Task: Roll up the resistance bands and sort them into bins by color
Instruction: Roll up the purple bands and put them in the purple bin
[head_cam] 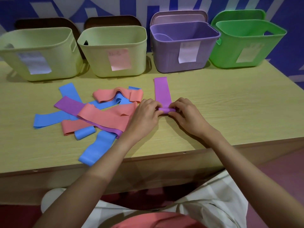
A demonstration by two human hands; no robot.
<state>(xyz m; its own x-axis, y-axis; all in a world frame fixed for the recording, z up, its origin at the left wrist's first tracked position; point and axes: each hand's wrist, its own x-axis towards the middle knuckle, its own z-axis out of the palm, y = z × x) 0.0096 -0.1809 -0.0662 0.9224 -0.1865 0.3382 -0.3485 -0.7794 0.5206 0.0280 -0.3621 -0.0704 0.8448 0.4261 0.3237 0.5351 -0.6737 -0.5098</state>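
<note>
A purple band (162, 90) lies flat on the table, running away from me, its near end curled into a small roll. My left hand (145, 115) and my right hand (185, 114) pinch that roll from either side. To the left lies a loose pile of bands: blue (97, 146), pink (107, 115) and another purple band (68, 104). Along the back stand two pale yellow-green bins (41, 53) (113, 50), a purple bin (184, 46) and a green bin (246, 43), each with a paper label.
The wooden table (230, 104) has its front edge close to me. Lids lean behind the purple and green bins against a blue patterned wall. A short curled blue band (84, 132) lies in the pile.
</note>
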